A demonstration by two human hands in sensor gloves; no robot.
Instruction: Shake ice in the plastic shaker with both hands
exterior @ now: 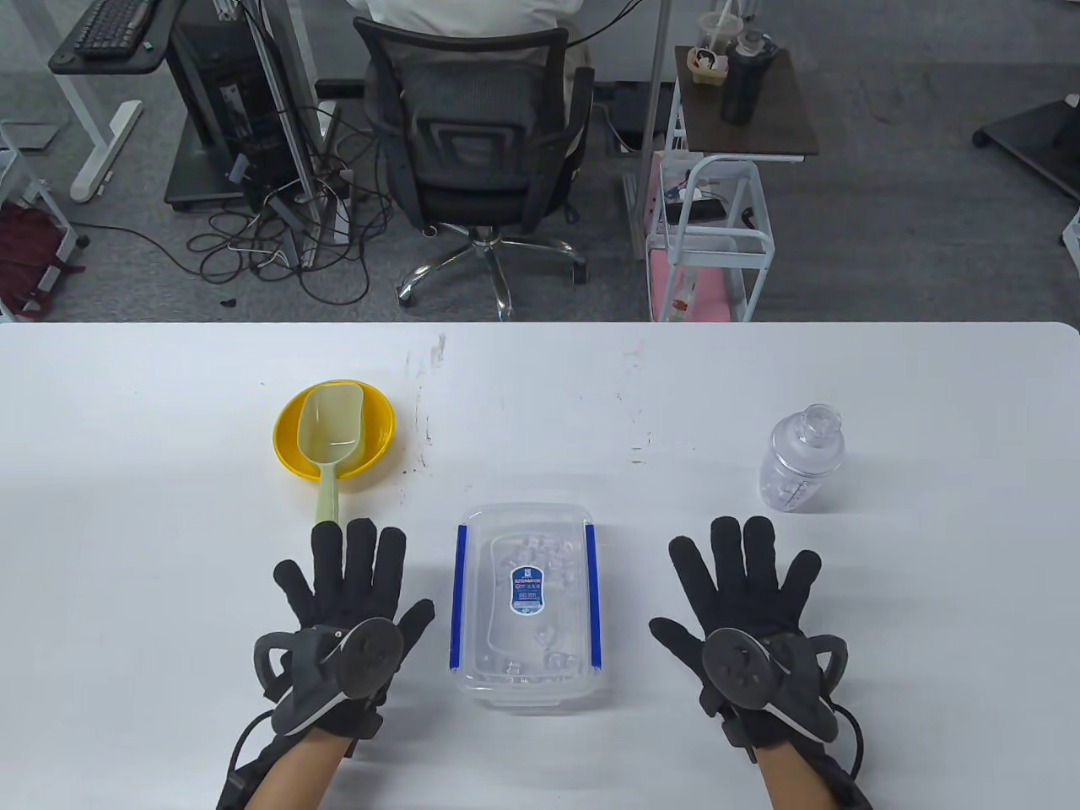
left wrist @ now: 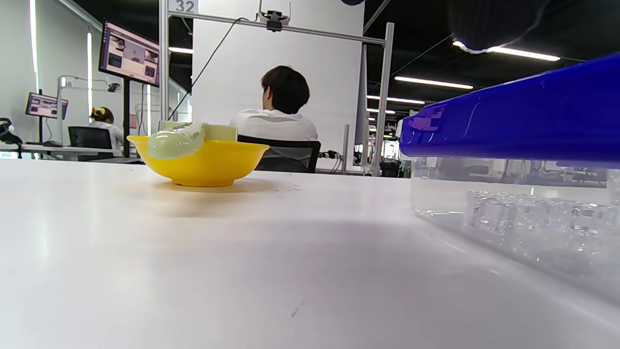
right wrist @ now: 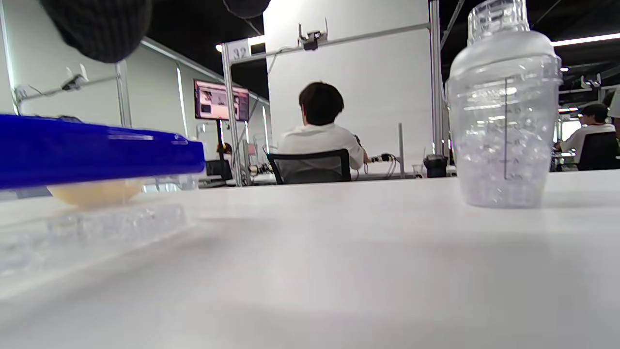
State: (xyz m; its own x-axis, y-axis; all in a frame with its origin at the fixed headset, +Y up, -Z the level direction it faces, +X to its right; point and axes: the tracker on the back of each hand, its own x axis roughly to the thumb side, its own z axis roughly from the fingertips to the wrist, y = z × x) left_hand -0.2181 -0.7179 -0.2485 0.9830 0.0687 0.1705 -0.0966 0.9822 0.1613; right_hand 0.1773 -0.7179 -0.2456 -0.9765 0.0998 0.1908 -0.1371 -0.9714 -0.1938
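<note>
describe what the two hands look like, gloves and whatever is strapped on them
The left hand and the right hand each wear a black knit full-finger glove. A dark grey tracker with a round disc face and a loop handle is strapped to the back of each: left tracker, right tracker. A thin black cable loops out by each wrist. The forearms are bare skin.

White table [exterior: 540, 380] with a lidded clear ice box [exterior: 526, 606] near the front middle. Yellow bowl [exterior: 335, 439] sits back-left of the box, plastic shaker [exterior: 801, 458] back-right, and both gloved hands lie flat either side of it.
</note>
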